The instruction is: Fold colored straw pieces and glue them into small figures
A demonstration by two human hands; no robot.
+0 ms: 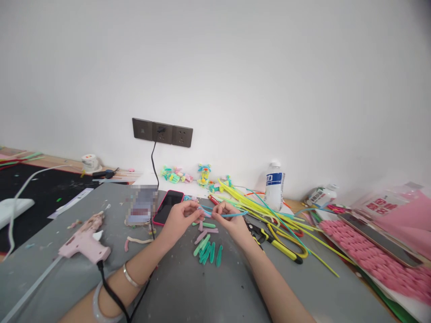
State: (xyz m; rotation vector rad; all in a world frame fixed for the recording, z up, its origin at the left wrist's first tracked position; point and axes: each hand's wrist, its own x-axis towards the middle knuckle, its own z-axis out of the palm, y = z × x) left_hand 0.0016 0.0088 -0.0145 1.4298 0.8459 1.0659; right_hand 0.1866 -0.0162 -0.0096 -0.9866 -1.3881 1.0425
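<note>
My left hand and my right hand meet over the grey table, both pinched on a thin blue pipe cleaner that runs between them and sticks out to the right. A small pink piece sits at the left fingertips. Just below the hands lies a cluster of short green and pink folded pieces. A bracelet and a bangle circle my left wrist.
A pink glue gun with a black cord lies at the left. A red-cased phone sits behind the hands. Yellow-handled cutters, long yellow and green pipe cleaners, a bottle and pink packets fill the right.
</note>
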